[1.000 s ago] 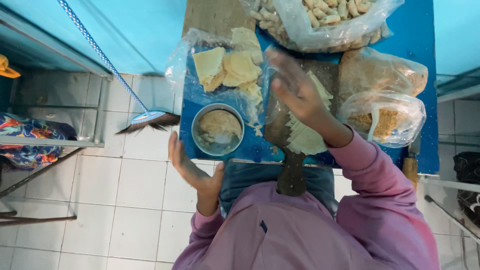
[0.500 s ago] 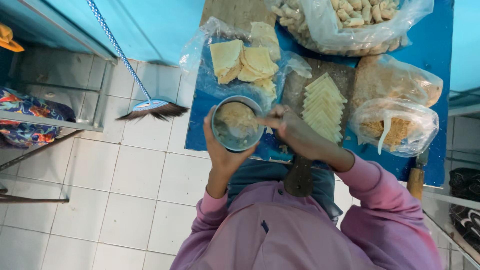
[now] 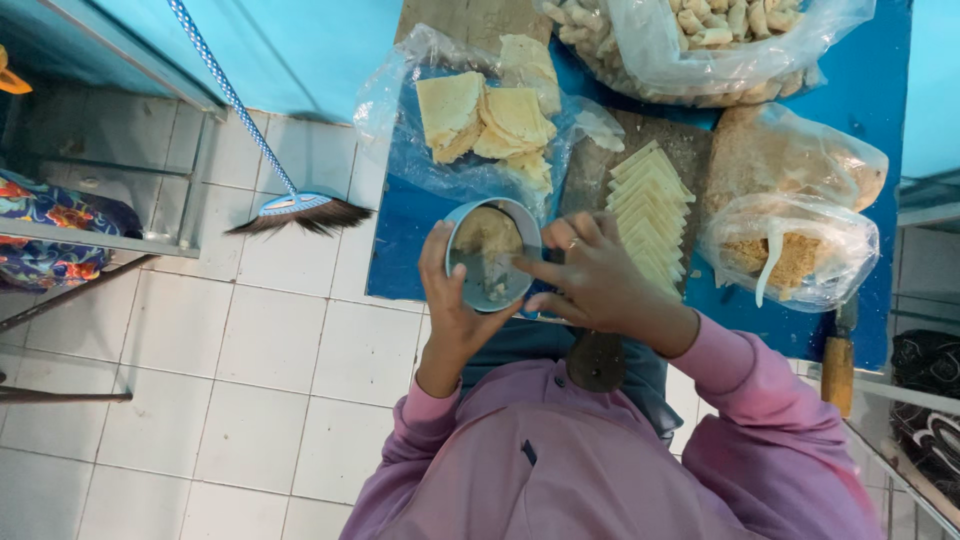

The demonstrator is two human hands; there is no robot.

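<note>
Blue-rimmed and round, the small metal bowl of pale filling [image 3: 487, 262] sits cupped in our left hand [image 3: 452, 305], lifted off the blue tabletop [image 3: 400, 250] and held just above its near edge, fingers wrapped around the bowl's wall from seven o'clock. Our right hand [image 3: 590, 285] comes in from three o'clock, its fingertips [image 3: 520, 268] pinched narrowly and dipped inside the bowl, touching the filling; whether they already hold a pinch of it we cannot tell. We judge the step in hand to be drawing filling out of the bowl. At two o'clock from the bowl, a fanned row of pale square dough wrappers [image 3: 650, 212] lies on the dark wooden board [image 3: 600, 170], and at twelve o'clock a clear plastic bag of folded flat dough pieces [image 3: 490, 115] rests on the table. The next move, as we read it, calls for a small, clean pinch carried toward the wrappers while the bowl is kept level.
</note>
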